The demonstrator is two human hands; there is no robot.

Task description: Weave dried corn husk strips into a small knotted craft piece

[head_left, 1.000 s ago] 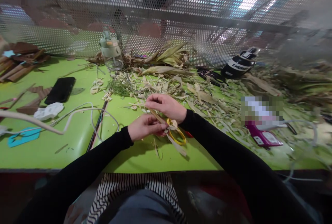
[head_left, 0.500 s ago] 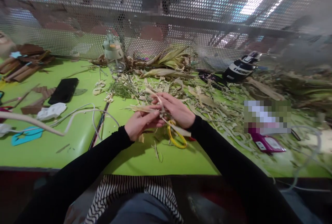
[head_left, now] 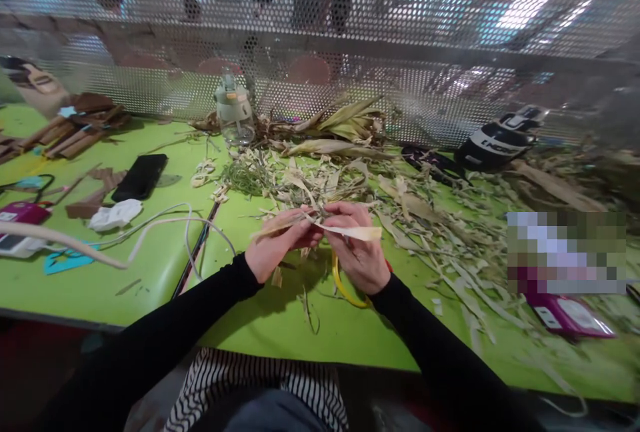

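Observation:
My left hand (head_left: 274, 245) is closed in a pinch on dry corn husk strips, near the middle of the green table. A pale strip of corn husk (head_left: 356, 233) runs from between my fingertips across my right hand (head_left: 361, 260), its wide end pointing right. That hand is closed too, thumb and fingers gripping the husk where the strips meet. Another husk end pokes out over the back of my left hand. Beneath my right hand lies a yellow loop (head_left: 344, 287), partly hidden. Loose husk scraps (head_left: 300, 179) are heaped just beyond my fingers.
A clear drinking bottle (head_left: 235, 109) and larger husks (head_left: 350, 124) stand before the perforated metal screen (head_left: 430, 39). A black bottle (head_left: 500, 142) leans at right. Leftward lie a black phone (head_left: 140, 177), crumpled tissue (head_left: 116, 215), white cables and bark pieces (head_left: 83, 129). A purple-and-white device (head_left: 570, 315) lies at right.
My right hand has turned and come lower beside my left. The husk strip's free end now points right across it. The whole view has shifted slightly.

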